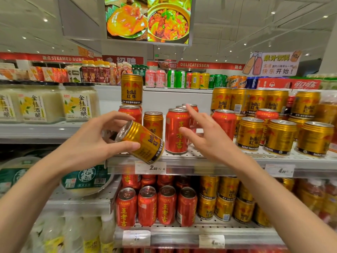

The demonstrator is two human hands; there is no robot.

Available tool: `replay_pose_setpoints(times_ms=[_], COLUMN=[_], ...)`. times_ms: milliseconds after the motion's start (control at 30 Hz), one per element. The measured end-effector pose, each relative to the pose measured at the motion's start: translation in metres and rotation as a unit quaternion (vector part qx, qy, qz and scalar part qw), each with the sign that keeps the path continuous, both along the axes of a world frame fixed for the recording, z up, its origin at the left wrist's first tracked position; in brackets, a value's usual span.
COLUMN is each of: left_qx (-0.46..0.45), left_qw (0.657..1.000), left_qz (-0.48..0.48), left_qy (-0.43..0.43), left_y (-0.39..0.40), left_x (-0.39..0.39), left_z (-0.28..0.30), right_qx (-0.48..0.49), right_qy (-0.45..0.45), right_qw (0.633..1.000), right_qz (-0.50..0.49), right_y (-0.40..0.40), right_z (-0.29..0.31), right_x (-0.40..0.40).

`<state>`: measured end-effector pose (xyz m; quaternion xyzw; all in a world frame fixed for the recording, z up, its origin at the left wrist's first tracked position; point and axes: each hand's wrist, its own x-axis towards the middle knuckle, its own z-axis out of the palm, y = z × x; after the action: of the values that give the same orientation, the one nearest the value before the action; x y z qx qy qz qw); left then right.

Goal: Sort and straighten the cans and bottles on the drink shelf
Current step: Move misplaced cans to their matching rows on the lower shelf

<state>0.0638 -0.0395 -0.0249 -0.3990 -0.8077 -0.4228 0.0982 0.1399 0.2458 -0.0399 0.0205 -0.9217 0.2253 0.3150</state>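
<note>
My left hand (102,137) grips a gold Red Bull can (141,141), tilted with its top toward the left, over the front edge of the middle shelf (200,161). My right hand (204,130) is open, fingers spread, just in front of an upright red can (176,131) without clearly touching it. Behind the tilted can stands a red can (130,113) with a gold can (131,89) stacked on top. Another gold can (153,124) stands upright between them and the red can. More red cans (191,108) stand behind my right fingers.
Gold cans (279,136) mixed with red cans (224,123) crowd the right of the middle shelf, some stacked. The lower shelf holds rows of red cans (156,207) and gold cans (224,199). Large jars (78,103) fill the left shelf. Price tags (150,168) line the shelf edges.
</note>
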Motion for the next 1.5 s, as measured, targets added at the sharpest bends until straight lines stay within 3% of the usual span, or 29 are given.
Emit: replay_pose_setpoints(times_ms=[133, 267, 367, 667, 800, 967, 1167, 1500], left_qx=[-0.002, -0.002, -0.016, 0.02, 0.088, 0.155, 0.218, 0.209], left_qw=[0.998, 0.993, 0.99, 0.986, 0.984, 0.979, 0.963, 0.963], left_qz=[-0.051, -0.097, -0.13, -0.161, -0.147, -0.098, -0.06, -0.023], left_qy=[-0.044, -0.063, -0.044, -0.037, -0.048, -0.086, -0.145, -0.167], left_y=[0.003, 0.024, 0.041, 0.083, 0.102, 0.129, 0.197, 0.302], left_x=[0.009, 0.018, 0.02, 0.031, 0.042, 0.072, 0.122, 0.169], left_z=[-0.014, -0.026, -0.034, -0.049, -0.058, -0.084, -0.114, -0.12], right_qx=[-0.022, -0.024, -0.016, -0.099, -0.148, -0.258, -0.325, -0.333], right_qy=[0.012, -0.152, -0.202, -0.131, -0.092, -0.024, -0.006, -0.011], right_qw=[0.999, 0.981, 0.971, 0.981, 0.983, 0.966, 0.945, 0.942], right_qz=[0.043, 0.114, 0.126, 0.106, 0.051, 0.002, -0.035, -0.047], right_y=[0.001, -0.013, -0.02, 0.0, 0.021, 0.056, 0.121, 0.227], right_z=[0.007, -0.003, -0.017, -0.039, -0.054, -0.072, -0.094, -0.092], right_x=[0.033, 0.063, 0.066, 0.083, 0.101, 0.138, 0.176, 0.221])
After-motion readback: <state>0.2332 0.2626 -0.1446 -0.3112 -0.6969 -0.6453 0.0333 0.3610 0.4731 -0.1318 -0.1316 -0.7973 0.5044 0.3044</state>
